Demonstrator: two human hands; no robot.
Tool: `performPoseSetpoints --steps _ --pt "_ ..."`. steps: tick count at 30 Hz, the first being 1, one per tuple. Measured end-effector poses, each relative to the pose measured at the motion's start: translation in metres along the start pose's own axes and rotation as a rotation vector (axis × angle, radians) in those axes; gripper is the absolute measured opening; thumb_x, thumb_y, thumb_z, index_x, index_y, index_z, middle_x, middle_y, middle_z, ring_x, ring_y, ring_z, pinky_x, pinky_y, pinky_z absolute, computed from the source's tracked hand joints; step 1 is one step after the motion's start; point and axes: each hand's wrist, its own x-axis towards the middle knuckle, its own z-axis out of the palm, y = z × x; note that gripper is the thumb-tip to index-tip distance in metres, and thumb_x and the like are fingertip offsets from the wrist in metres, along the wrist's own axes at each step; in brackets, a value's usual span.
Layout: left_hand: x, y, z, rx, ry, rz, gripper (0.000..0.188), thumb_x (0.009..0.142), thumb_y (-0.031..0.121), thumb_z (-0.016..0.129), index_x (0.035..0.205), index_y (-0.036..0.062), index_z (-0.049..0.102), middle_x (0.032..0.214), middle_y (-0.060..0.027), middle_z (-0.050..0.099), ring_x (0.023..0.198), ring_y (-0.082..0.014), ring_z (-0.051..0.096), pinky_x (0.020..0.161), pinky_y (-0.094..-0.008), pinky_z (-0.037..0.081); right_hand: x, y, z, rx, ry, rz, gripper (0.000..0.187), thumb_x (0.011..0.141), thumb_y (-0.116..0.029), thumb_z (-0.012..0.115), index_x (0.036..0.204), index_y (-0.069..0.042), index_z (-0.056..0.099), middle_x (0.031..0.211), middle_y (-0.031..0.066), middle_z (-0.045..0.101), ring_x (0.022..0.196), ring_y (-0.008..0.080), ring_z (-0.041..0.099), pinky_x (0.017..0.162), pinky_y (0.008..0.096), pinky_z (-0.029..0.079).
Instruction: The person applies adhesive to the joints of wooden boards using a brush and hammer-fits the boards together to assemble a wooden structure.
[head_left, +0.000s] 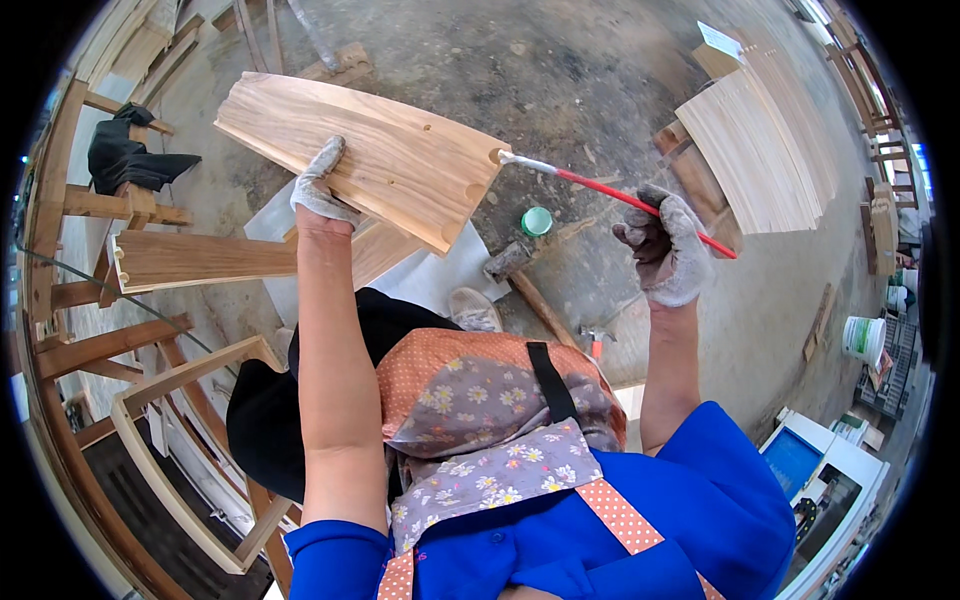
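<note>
My left hand (325,182), in a worn pale glove, grips a flat wooden board (385,145) by its near edge, with the fingers lying over the face. Rounded notches and small holes show at the board's right end. My right hand (668,248), gloved and soiled, is closed round a thin brush with a red handle (600,184). The brush's whitish tip meets the upper notch at that end. Below the brush, a small round green-topped container (537,221) sits on the floor. Another notched board (205,262) lies beneath my left forearm's side.
A mallet (510,262) and a claw hammer (596,342) are on the floor before me. Stacked pale boards (750,150) stand at right, a white bucket (862,338) beyond. Wooden racks with a black cloth (130,155) and a wooden frame (185,375) are at left.
</note>
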Motion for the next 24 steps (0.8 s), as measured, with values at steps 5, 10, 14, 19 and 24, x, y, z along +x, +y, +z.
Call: performPoseSetpoints --steps 5,10,14,19,24 --pt "0.004 -0.001 -0.006 -0.001 0.023 0.004 0.03 0.07 0.002 0.06 0.1 -0.0007 0.054 0.096 -0.0109 0.058 0.088 -0.0245 0.056 0.081 -0.0366 0.046 0.0 -0.001 0.01 -0.128 -0.004 -0.021 0.025 0.083 -0.013 0.045 0.095 0.007 0.055 0.078 0.0126 0.061 0.066 0.0166 0.06 0.062 0.028 0.051" --pt "0.004 -0.003 -0.005 0.0 0.029 -0.009 0.03 0.07 0.002 0.06 0.099 -0.0008 0.054 0.096 -0.0108 0.058 0.088 -0.0239 0.056 0.081 -0.0362 0.046 -0.008 -0.007 0.014 -0.526 -0.112 -0.247 0.02 0.082 -0.007 0.048 0.094 0.007 0.056 0.082 0.0133 0.06 0.07 0.0173 0.059 0.064 0.0277 0.049" --pt "0.005 -0.001 -0.009 0.02 0.06 0.014 0.029 0.07 0.002 0.06 0.099 -0.0009 0.055 0.096 -0.0106 0.058 0.088 -0.0238 0.056 0.081 -0.0364 0.046 -0.014 -0.018 0.019 -0.734 -0.318 -0.269 0.019 0.081 -0.005 0.047 0.092 0.008 0.056 0.082 0.0135 0.06 0.07 0.0173 0.059 0.064 0.0273 0.049" --pt "0.002 -0.002 -0.004 0.04 0.045 0.007 0.034 0.072 0.002 0.059 0.105 0.0 0.05 0.099 -0.0112 0.057 0.09 -0.0249 0.056 0.082 -0.0386 0.045 -0.006 -0.016 0.019 -0.613 -0.075 -0.214 0.019 0.082 -0.005 0.048 0.091 0.009 0.056 0.079 0.014 0.06 0.068 0.0175 0.059 0.063 0.0273 0.049" --pt "0.001 0.003 -0.008 0.031 0.004 -0.012 0.033 0.072 0.002 0.059 0.105 0.0003 0.05 0.1 -0.0113 0.057 0.091 -0.025 0.056 0.083 -0.0391 0.045 -0.012 -0.013 0.022 -0.58 -0.165 -0.222 0.018 0.082 -0.004 0.048 0.092 0.008 0.056 0.078 0.013 0.06 0.067 0.018 0.059 0.061 0.0279 0.05"
